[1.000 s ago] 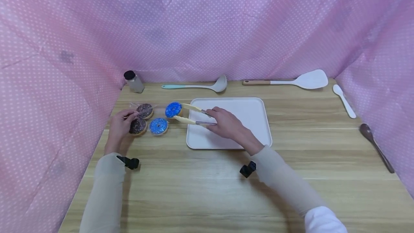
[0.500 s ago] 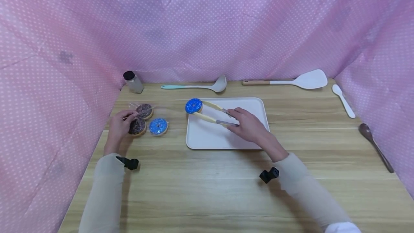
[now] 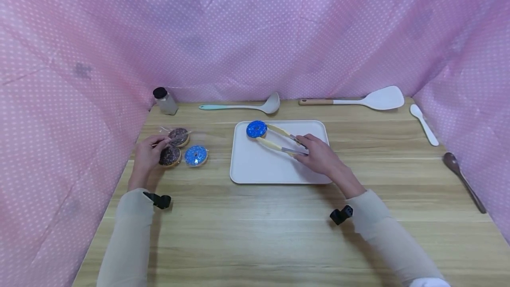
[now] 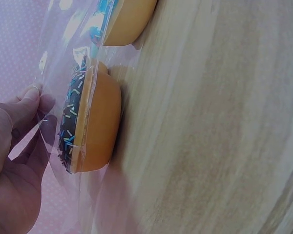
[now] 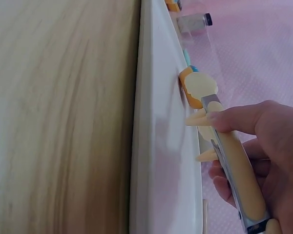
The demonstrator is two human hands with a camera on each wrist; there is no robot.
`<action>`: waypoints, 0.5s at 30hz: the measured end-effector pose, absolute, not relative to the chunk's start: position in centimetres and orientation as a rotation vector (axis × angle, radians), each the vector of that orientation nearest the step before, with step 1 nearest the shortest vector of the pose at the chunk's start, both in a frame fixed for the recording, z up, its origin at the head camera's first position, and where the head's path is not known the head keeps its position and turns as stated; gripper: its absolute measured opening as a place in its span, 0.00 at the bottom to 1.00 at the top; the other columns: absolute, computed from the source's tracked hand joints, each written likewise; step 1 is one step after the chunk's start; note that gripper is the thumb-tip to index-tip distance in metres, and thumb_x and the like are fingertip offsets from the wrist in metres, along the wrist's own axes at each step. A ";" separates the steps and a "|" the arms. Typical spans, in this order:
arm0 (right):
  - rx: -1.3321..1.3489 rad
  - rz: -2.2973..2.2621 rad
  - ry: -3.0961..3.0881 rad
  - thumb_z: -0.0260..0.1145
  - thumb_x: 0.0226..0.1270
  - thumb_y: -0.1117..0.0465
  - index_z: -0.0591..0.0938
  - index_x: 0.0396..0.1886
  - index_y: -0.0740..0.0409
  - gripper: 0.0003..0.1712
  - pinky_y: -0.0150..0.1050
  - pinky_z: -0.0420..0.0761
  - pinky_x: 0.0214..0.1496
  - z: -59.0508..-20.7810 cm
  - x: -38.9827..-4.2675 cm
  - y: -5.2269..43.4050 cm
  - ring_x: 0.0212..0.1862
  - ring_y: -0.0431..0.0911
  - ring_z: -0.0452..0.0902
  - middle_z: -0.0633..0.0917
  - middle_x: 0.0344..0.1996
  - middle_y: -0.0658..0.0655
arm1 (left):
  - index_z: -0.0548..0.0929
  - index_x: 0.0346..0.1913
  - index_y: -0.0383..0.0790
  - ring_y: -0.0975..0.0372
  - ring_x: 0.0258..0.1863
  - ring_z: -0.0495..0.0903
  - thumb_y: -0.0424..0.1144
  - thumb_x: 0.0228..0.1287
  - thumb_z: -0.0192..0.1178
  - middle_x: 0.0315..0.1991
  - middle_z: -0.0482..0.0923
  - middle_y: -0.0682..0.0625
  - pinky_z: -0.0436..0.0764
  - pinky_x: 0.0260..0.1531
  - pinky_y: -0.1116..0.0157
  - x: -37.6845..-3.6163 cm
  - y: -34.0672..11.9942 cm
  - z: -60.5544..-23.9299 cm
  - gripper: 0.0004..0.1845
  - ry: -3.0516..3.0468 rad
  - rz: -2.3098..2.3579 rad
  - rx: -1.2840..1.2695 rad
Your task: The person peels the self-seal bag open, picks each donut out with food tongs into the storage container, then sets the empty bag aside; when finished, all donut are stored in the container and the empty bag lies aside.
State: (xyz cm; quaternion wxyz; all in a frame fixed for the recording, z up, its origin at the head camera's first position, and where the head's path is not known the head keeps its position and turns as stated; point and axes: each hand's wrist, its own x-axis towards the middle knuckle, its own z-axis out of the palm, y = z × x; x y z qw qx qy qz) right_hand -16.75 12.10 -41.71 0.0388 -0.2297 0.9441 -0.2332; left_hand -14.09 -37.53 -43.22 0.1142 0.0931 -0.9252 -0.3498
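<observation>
Blue-iced sprinkle donut [image 3: 256, 129] is btwn the tips of the cream-tipped metal tongs [image 3: 270, 144], over the far L part of the white tray [image 3: 279, 172]; can't tell if its base touches the tray. R hand [image 3: 318, 156] grips the tongs' arms, thumb one side, fingers the other, just R of & nearer than the donut. Well L of that grip, L hand [image 3: 147, 154] pinches clear plastic wrap [image 4: 63, 63] btwn thumb & fingers. Beside the L fingers: near choc donut [image 3: 170, 157], w/ far choc donut [image 3: 179, 137] just beyond it; second blue donut [image 3: 195, 156] is a bit R of the near one, btwn L hand & tray. Beyond L hand, black-lidded jar [image 3: 165, 103]. Beyond tongs & tray, ladle [image 3: 241, 107] w/ mint handle end; beyond R hand & to its R, white spatula [image 3: 354, 101] w/ tan handle. Further R of R hand, small white spoon [image 3: 424, 125], then dark brown spoon [image 3: 464, 182] nearer the person. All on wood-grain table [image 3: 239, 238], pink dotted cloth [image 3: 255, 34] behind & at sides.
</observation>
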 end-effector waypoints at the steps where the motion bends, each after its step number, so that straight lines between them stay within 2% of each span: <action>1: -0.704 -0.714 2.895 0.69 0.60 0.54 0.72 0.65 0.60 0.34 0.47 0.78 0.46 -41.7 -16.8 12.2 0.44 0.51 0.76 0.79 0.52 0.61 | 0.83 0.48 0.34 0.48 0.53 0.77 0.43 0.71 0.54 0.51 0.81 0.37 0.74 0.56 0.50 -14.1 -37.6 -43.3 0.15 -2.713 -1.025 0.277; 6: -0.735 -0.698 2.921 0.70 0.58 0.54 0.72 0.64 0.61 0.35 0.47 0.79 0.45 -41.6 -16.8 12.7 0.44 0.51 0.76 0.79 0.51 0.61 | 0.83 0.48 0.34 0.50 0.51 0.78 0.43 0.71 0.54 0.50 0.81 0.38 0.75 0.54 0.52 -14.2 -37.6 -43.3 0.16 -2.707 -1.015 0.280; 11: -0.729 -0.690 2.941 0.71 0.58 0.53 0.71 0.65 0.60 0.37 0.50 0.79 0.48 -41.1 -16.7 13.0 0.48 0.53 0.76 0.78 0.53 0.62 | 0.83 0.47 0.35 0.56 0.47 0.78 0.43 0.70 0.54 0.48 0.82 0.39 0.76 0.49 0.62 -14.3 -37.5 -43.3 0.16 -2.709 -0.990 0.279; 15: -0.743 -0.692 2.923 0.70 0.59 0.51 0.69 0.67 0.58 0.38 0.52 0.78 0.53 -40.4 -16.5 12.3 0.53 0.54 0.75 0.77 0.56 0.61 | 0.83 0.47 0.34 0.54 0.48 0.78 0.44 0.71 0.54 0.49 0.82 0.38 0.77 0.50 0.59 -14.2 -37.5 -43.3 0.16 -2.712 -0.985 0.281</action>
